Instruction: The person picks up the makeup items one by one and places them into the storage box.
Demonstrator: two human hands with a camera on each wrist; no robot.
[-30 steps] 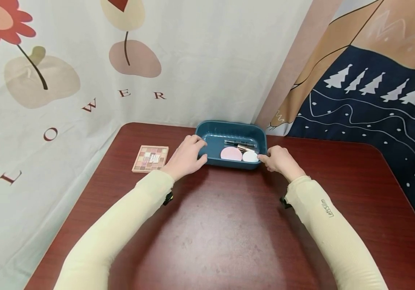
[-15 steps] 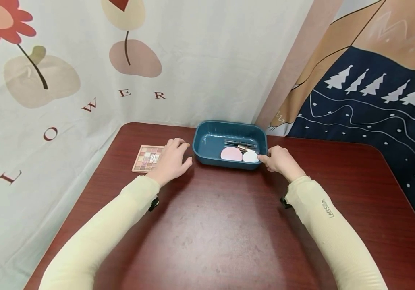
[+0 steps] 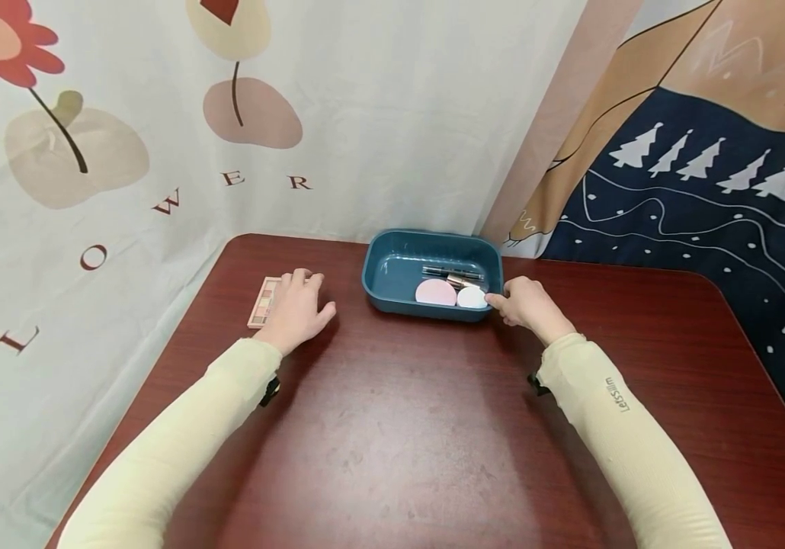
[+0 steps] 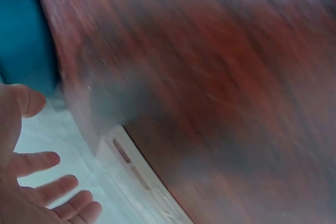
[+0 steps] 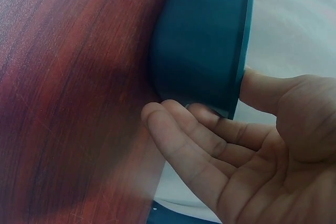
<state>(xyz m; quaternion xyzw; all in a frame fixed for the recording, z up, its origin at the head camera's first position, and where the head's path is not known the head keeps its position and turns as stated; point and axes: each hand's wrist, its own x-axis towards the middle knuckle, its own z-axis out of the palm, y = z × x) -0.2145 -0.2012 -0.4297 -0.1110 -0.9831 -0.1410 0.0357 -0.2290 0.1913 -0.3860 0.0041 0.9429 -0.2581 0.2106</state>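
On the table's far left lies an eyeshadow palette (image 3: 262, 305), partly hidden by my left hand (image 3: 295, 314). The fingers spread over it, loosely extended, and hold nothing; the left wrist view shows them apart from the palette (image 4: 149, 182). A blue plastic bin (image 3: 382, 299) stands at the back of the table. Its right end is gripped by my right hand (image 3: 531, 308). In the right wrist view the thumb lies over the rim of the bin (image 5: 205, 40), and the fingers curl against its outer wall.
Inside the bin are a pink round puff (image 3: 436, 292), a white round item (image 3: 471, 297) and slim makeup tubes (image 3: 453, 272). A printed white curtain (image 3: 392, 122) hangs behind the reddish-brown table (image 3: 392, 427), with a dark blue one (image 3: 694, 198) at the right.
My left hand has moved left, away from the bin's left end, to over the palette, covering more of it. The right hand stays at the bin's right end.
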